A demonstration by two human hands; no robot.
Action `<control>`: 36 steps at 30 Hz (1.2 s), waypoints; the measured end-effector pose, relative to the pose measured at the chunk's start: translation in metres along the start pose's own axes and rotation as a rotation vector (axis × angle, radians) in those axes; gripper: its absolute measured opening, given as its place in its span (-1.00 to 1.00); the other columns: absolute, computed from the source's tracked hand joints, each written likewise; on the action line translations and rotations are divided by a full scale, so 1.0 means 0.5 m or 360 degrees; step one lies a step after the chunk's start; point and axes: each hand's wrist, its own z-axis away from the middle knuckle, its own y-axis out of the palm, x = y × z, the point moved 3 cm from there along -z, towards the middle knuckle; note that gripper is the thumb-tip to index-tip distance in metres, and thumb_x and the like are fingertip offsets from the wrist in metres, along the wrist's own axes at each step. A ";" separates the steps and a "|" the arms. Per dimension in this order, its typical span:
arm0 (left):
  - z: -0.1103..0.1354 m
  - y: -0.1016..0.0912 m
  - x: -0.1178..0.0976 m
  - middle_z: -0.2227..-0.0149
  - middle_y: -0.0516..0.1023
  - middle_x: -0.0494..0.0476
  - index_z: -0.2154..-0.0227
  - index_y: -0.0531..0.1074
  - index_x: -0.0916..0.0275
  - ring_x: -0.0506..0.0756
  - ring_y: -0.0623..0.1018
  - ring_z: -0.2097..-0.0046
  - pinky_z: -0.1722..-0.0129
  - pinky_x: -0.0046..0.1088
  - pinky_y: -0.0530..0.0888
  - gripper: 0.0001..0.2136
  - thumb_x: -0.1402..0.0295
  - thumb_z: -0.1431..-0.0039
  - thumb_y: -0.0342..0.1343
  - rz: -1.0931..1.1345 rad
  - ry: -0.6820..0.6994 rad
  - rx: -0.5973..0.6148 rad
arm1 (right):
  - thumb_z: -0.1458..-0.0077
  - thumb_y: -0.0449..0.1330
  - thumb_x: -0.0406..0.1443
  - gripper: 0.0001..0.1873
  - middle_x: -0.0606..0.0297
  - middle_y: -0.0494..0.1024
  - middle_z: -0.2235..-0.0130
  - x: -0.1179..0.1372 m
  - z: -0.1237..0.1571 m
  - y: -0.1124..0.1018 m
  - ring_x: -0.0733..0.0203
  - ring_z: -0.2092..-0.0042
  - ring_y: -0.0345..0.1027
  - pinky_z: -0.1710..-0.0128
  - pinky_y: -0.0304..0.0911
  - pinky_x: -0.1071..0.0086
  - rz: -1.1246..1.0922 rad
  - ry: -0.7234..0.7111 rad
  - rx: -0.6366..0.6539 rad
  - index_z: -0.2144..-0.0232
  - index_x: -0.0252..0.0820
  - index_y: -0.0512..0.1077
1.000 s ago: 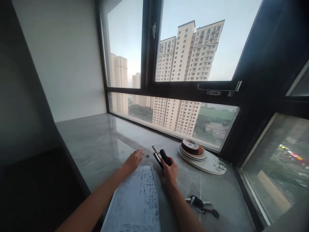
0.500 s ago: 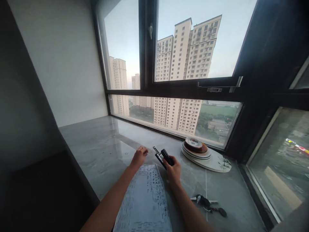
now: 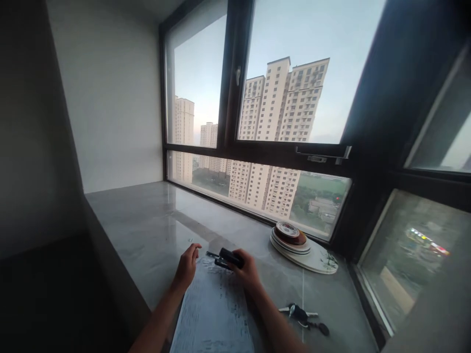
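Note:
My right hand (image 3: 246,268) is closed around a black stapler (image 3: 226,258), held low over the far end of a printed paper sheet (image 3: 215,309) on the grey marble sill (image 3: 147,230). The stapler's nose points left. My left hand (image 3: 187,267) hovers just left of it with the fingers curled and pinched together at the sheet's top left corner. What those fingers hold, if anything, is too small to see.
A stack of round plates (image 3: 292,238) lies on a larger flat plate (image 3: 324,260) by the window. A bunch of keys (image 3: 303,316) lies on the sill to the right of my forearm. A dark drop borders the sill on the left.
The right hand has turned the stapler from pointing away to pointing left and brought it over the paper. The left hand has drawn back from the sill towards the stapler. The view has shifted.

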 end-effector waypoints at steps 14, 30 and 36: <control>0.002 0.008 -0.024 0.26 0.58 0.14 0.06 0.59 0.15 0.09 0.57 0.21 0.19 -0.43 0.49 -0.73 0.23 -0.36 0.05 0.0185 0.0330 0.0402 | 0.10 0.29 -0.37 -0.82 0.35 0.53 0.38 -0.002 -0.001 0.020 0.18 0.34 0.35 0.33 0.14 0.40 0.0188 -0.0109 0.0064 0.33 -0.18 0.51; 0.003 0.010 -0.037 0.27 0.65 0.12 0.22 0.61 0.12 0.15 0.53 0.16 0.13 -0.32 0.49 -0.89 0.30 -0.24 0.23 -0.0058 0.0520 0.0456 | 0.17 0.30 -0.41 -0.78 0.38 0.48 0.40 0.023 0.001 0.019 0.23 0.36 0.32 0.36 0.11 0.43 0.0033 -0.0180 0.0137 0.35 -0.18 0.50; 0.004 0.010 -0.036 0.28 0.60 0.09 0.27 0.64 0.06 0.14 0.51 0.17 0.14 -0.35 0.47 -0.91 0.29 -0.19 0.26 -0.0024 0.0454 0.0450 | 0.13 0.33 -0.39 -0.78 0.38 0.49 0.37 0.021 0.003 0.020 0.21 0.33 0.35 0.33 0.14 0.42 0.0115 -0.0189 0.0160 0.32 -0.15 0.52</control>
